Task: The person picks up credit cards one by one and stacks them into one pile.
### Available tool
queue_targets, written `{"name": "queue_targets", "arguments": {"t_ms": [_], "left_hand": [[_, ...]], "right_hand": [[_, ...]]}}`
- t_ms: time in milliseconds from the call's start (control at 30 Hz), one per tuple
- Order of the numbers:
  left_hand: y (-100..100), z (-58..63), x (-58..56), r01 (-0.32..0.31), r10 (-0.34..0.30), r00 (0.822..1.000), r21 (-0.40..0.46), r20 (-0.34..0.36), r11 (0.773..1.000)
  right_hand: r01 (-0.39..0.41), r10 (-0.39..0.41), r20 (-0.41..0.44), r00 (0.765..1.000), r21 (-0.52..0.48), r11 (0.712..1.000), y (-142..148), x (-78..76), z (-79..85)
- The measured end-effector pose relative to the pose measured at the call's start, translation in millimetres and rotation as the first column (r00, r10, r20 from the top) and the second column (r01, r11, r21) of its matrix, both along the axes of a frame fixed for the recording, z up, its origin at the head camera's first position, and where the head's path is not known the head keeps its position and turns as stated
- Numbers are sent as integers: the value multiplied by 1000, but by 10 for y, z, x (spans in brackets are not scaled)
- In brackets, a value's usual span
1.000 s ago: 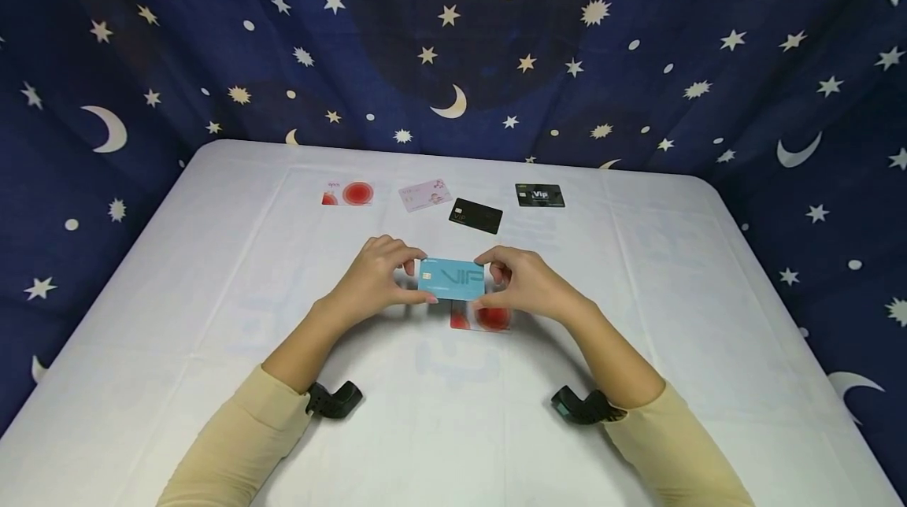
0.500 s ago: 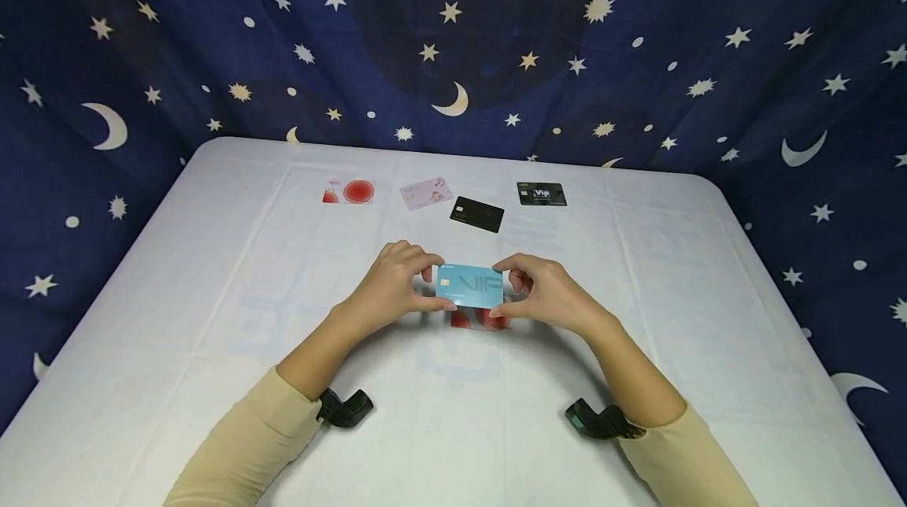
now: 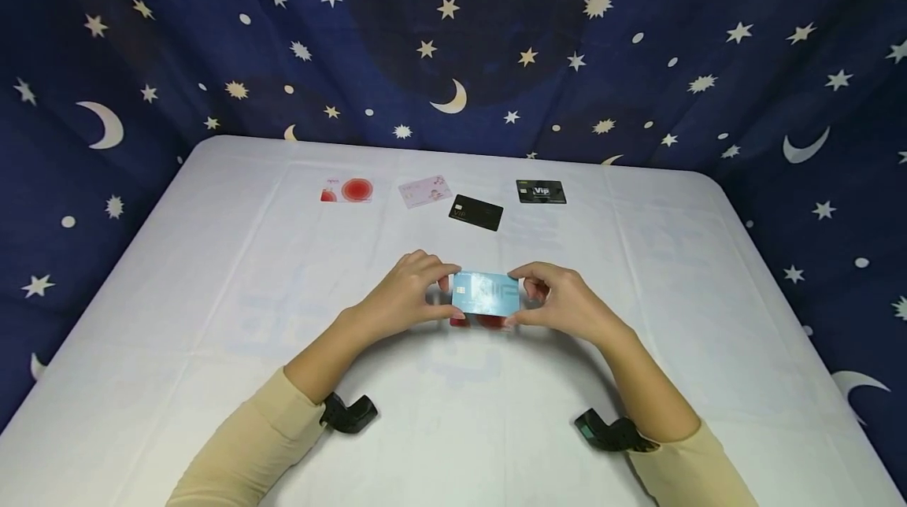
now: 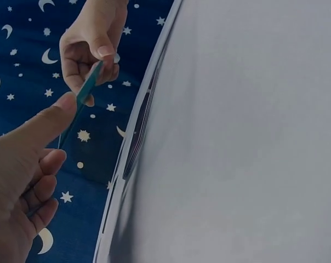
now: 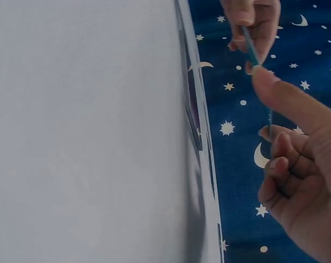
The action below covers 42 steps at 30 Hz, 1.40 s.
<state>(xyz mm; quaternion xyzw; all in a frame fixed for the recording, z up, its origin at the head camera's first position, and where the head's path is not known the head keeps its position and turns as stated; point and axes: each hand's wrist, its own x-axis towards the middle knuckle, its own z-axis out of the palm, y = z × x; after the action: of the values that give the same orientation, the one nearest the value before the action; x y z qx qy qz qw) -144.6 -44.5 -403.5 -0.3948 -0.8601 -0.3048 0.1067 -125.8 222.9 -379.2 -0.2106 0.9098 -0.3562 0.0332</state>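
A light blue VIP card with a chip is held level between both hands, above the middle of the table. My left hand pinches its left end between thumb and fingers. At the other end my right hand pinches it in the same way. The wrist views show the blue card edge-on, raised off the tabletop. Beneath it lies a red-and-white card, mostly hidden by the blue one. In the left wrist view, thin dark card edges show low on the table.
Farther back on the white table lie another red-and-white card, a pink card, a plain black card and a black Vip card. A blue star-patterned cloth hangs behind the table.
Both hands have carried the blue card to the right and slightly toward the person, so it covers more of the red-and-white card below. Glare now shows on its face.
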Motion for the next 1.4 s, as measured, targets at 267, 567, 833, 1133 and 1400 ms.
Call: {"name": "queue_targets", "arguments": {"t_ms": [267, 567, 833, 1133, 1400], "left_hand": [[40, -112, -17, 7, -7, 1000, -49, 9, 999], [50, -165, -9, -12, 17, 999, -112, 44, 994], [51, -214, -15, -21, 26, 999, -193, 26, 981], [47, -276, -22, -27, 33, 999, -229, 23, 973], [29, -316, -33, -35, 42, 999, -245, 22, 969]], "right_hand": [[-16, 16, 31, 999, -6, 1000, 39, 8, -86], [-52, 52, 33, 998, -20, 998, 54, -23, -228], [-56, 57, 61, 996, -17, 998, 38, -31, -309], [-52, 50, 83, 995, 18, 999, 14, -16, -319], [-61, 58, 79, 995, 36, 997, -4, -35, -363]]}}
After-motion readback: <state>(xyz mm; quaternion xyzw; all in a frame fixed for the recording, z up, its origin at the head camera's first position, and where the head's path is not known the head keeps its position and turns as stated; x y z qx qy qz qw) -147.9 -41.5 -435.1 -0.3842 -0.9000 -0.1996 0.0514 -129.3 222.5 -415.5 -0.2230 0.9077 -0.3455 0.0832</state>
